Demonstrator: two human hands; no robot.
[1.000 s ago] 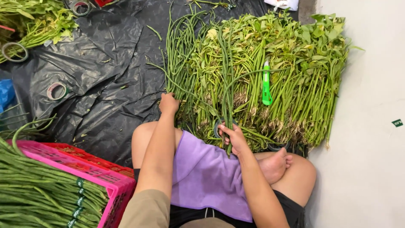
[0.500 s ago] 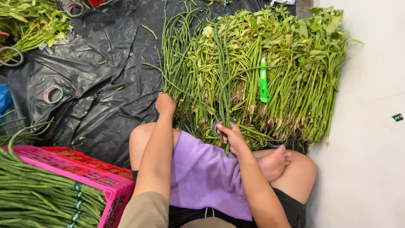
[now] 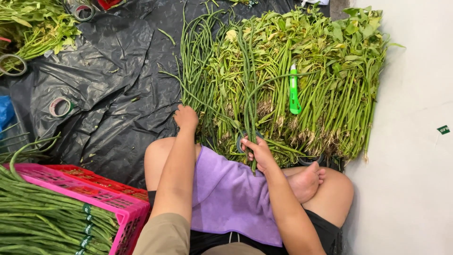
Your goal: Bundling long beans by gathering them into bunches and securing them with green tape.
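Black plastic sheet (image 3: 113, 94) on floor. Left hand (image 3: 186, 117) clenched on loose long beans (image 3: 196, 61), right hand (image 3: 257, 150) gripping a few strands. Taped bundles (image 3: 42, 222) in pink crate (image 3: 94, 198); big pile unsorted.

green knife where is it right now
In the head view, the green knife lies on top of the pile of leafy greens, right of centre, beyond the right hand and right of the long beans.

One small dark green label (image 3: 443, 129) lies flat on the pale floor at far right. No packages, signs or screens observed.
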